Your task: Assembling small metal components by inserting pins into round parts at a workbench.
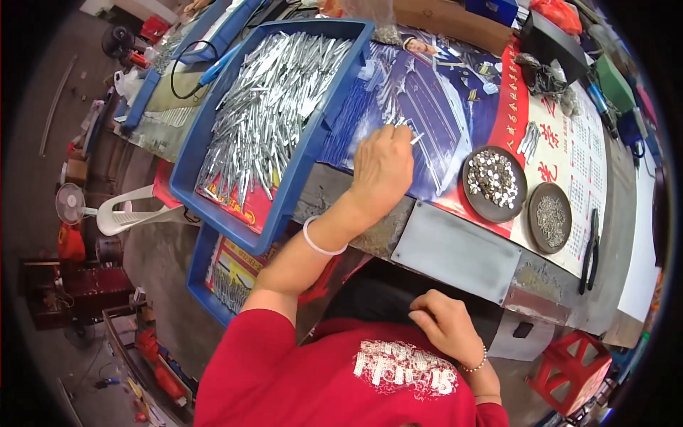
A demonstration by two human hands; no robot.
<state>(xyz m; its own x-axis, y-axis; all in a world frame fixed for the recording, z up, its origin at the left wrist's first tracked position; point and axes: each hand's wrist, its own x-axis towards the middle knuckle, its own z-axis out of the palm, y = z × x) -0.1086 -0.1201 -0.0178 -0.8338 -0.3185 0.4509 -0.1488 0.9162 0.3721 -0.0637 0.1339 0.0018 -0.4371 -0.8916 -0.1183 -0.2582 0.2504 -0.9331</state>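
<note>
My left hand (384, 162) reaches over the blue part of a printed poster sheet (445, 92), its fingers closed in a pinch. A thin silvery metal piece (417, 138) sticks out at the fingertips. Just beyond them lie several loose slim metal pieces (390, 105). Left of this hand a blue plastic tray (329, 107) holds a heap of similar slim pieces (274, 99). My right hand (446, 326) hangs low in front of my red shirt, below the table edge, fingers curled in. Whether anything is inside it is hidden.
To the right sit a brown dish of small round metal parts (492, 183) and another of tiny metal parts (550, 217). Black-handled pliers (590, 252) lie beside them. A grey metal plate (455, 245) covers the table's front edge. A red stool (573, 370) stands at lower right.
</note>
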